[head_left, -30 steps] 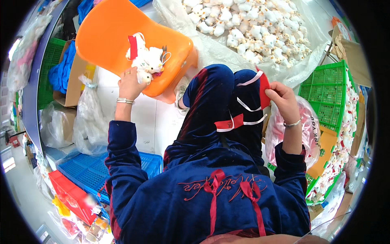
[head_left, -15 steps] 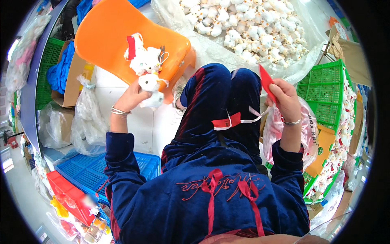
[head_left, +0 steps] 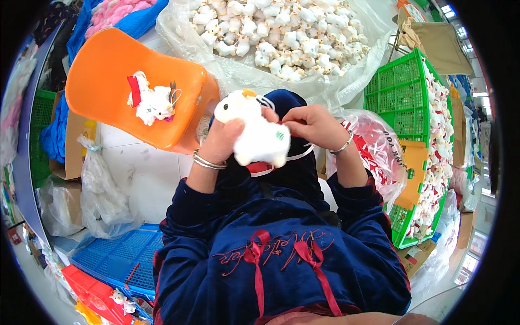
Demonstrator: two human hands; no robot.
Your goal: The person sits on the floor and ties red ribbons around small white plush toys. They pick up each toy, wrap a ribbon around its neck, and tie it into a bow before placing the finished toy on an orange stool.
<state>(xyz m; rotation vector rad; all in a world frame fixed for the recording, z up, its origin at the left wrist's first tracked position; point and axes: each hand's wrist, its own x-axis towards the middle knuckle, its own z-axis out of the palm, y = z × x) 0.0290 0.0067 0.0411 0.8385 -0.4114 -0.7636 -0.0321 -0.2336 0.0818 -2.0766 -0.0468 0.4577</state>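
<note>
head view: the left hand (head_left: 226, 142) grasps a white plush toy (head_left: 254, 132) from its left side, thumb across the toy's front and fingers wrapped behind it. the toy sits above the person's lap, near the middle of the scene, with a small orange tuft on its head and a green mark on its side. the right hand (head_left: 311, 123) is clenched in a pinch at the toy's right edge, fingertips touching it where a red piece shows; what exactly it pinches i cannot tell. a red and white ribbon (head_left: 265, 167) hangs just below the toy, against the dark blue trousers. both wrists wear silver bangles.

to the far left stands an orange chair (head_left: 103, 92). on its seat lies a second plush (head_left: 154, 103), white with a red piece beside it, well apart from the hands. far, across the top, a clear bag (head_left: 346, 81) holds a heap of white toys (head_left: 281, 32). on the right a green crate (head_left: 398, 92) stands tilted, with more white toys along its far right side. between the crate and the right forearm lies a plastic bag of red ribbons (head_left: 374, 154). near left, a blue crate (head_left: 116, 260) lies on the floor, with a red one just beside it at the lower left. crumpled clear bags (head_left: 103, 195) lie on the white floor, left of the left arm.
</note>
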